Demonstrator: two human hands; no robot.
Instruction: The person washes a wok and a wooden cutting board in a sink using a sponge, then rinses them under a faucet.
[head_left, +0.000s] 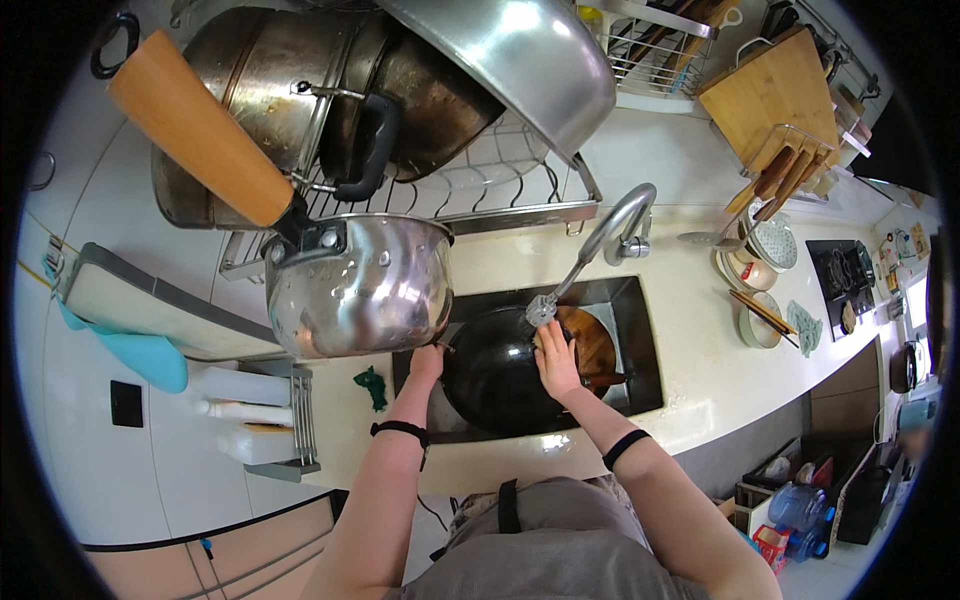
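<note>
A black wok (491, 382) lies tilted in the dark sink (646, 352), its inside or outside face hard to tell. At its left rim is my left hand (427, 363), partly hidden below the hanging saucepan; its fingers appear to hold the edge. My right hand (557, 360) rests on the wok's right part, fingers extended, with a small yellowish thing partly visible under them. Directly above those fingertips is the spray head (541, 309) of the curved metal faucet (611, 217). A round wooden lid or board (589, 341) lies in the sink, right of the wok.
A steel saucepan (360, 292) with a wooden handle juts out at upper left, near a rack (517, 214) of large pans. A green scrubber (371, 388) lies left of the sink. Bowls (759, 326), chopsticks (763, 311) and a cloth (804, 328) sit on the right counter.
</note>
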